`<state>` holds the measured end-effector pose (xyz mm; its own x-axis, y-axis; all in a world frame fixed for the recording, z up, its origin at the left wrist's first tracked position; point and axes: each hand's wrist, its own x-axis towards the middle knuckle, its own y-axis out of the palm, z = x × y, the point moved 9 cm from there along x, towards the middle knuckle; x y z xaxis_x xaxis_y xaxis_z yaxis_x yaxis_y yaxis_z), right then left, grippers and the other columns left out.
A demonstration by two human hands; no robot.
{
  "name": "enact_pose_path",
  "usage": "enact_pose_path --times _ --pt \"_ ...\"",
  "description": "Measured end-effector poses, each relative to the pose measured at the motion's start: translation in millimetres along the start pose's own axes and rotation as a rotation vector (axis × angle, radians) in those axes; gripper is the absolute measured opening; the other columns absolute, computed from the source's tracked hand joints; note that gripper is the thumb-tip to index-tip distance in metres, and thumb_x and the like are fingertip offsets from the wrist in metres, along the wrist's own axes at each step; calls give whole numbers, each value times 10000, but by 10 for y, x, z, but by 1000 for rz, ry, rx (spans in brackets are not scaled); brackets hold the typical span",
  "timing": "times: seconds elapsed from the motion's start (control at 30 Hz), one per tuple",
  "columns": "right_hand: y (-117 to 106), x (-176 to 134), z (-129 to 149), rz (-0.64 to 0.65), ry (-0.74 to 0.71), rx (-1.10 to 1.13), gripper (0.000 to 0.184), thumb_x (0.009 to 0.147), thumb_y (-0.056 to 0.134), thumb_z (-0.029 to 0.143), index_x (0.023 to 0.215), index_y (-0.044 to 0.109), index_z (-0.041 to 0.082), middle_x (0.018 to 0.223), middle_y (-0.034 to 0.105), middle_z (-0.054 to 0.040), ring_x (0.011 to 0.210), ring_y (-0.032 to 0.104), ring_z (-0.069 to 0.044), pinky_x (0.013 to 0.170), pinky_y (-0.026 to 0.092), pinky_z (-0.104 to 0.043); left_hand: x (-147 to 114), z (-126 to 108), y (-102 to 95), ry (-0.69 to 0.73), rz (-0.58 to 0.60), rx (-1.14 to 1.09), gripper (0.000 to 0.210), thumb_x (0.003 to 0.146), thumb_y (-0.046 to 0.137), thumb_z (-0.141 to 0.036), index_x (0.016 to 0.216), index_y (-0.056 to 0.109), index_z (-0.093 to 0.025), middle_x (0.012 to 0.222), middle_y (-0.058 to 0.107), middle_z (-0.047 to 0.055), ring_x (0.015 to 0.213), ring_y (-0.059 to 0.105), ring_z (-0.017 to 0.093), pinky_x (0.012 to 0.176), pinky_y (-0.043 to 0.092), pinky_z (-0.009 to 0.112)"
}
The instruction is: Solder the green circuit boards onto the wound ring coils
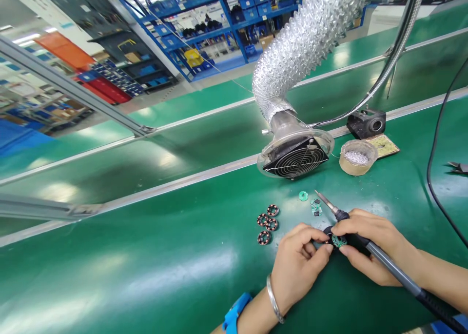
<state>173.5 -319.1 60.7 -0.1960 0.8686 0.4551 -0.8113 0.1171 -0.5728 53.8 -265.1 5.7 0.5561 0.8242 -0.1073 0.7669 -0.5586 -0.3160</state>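
Note:
My left hand point(300, 261) pinches a small black round part point(328, 233) between thumb and forefinger. Against that part sits a small green circuit board point(338, 241), held at its right side by the thumb and forefinger of my right hand point(380, 244). A soldering iron point(389, 265) also rests in my right hand, its tip aimed up and left, away from the board. Several copper-wound ring coils point(271, 224) lie left of my hands. Just beyond my fingers are a round green board point(303, 196) and some more small boards point(316, 207).
A fume extractor point(296, 158) with a silver duct point(292, 56) hangs over the green bench point(146, 256). Behind my right hand stand a tub of metal shavings point(356, 161), a yellow sponge point(383, 145) and an iron holder point(366, 123). A black cable point(433, 153) and pliers point(458, 167) lie at right.

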Motion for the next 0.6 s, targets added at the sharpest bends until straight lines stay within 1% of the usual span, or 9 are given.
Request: enact_pose_path --times 0.1,0.17,0.27,0.33,0.37,0.47,0.6 --pt "25 -14 -15 13 16 9 263 837 535 98 1080 559 197 850 669 -32 706 585 -153 650 482 -277 9 -41 9 34 -24 35 92 757 612 -158 705 688 -153 731 581 11 500 451 50 475 373 172" --pt "55 -20 -19 22 15 15 282 830 537 84 1085 562 203 864 675 -31 719 593 -152 660 486 -277 17 -33 9 19 -33 45 85 733 606 -129 680 669 -149 723 577 6 494 450 46 467 365 167" --pt "94 -27 -31 20 8 16 298 830 543 74 1098 557 203 893 682 -38 744 599 -155 686 493 -284 24 73 8 -68 -10 3 27 707 635 -145 733 643 -145 660 541 -22 462 425 41 442 346 160" --pt "120 -30 -45 23 4 10 294 833 546 79 1101 556 201 898 682 -43 756 604 -159 696 495 -289 20 148 0 -112 9 -34 71 716 646 -174 778 626 -145 614 526 -36 465 437 53 445 357 160" --pt "131 -30 -51 24 3 4 290 833 547 84 1099 558 199 891 681 -42 751 603 -158 692 496 -289 19 164 -11 -111 11 -38 71 725 642 -178 785 622 -145 607 530 -34 479 454 61 457 373 163" --pt "147 -26 -63 26 4 -18 282 826 554 98 1089 564 200 850 674 -31 716 597 -151 663 494 -277 18 119 -49 -27 0 12 16 741 626 -150 754 634 -146 660 582 -7 542 517 78 519 432 178" --pt "158 -14 -65 45 20 -33 292 817 544 85 1083 570 200 841 678 -32 700 604 -151 648 494 -272 7 -1 -37 98 14 65 70 751 615 -107 775 652 -161 703 627 2 591 570 90 567 475 184"
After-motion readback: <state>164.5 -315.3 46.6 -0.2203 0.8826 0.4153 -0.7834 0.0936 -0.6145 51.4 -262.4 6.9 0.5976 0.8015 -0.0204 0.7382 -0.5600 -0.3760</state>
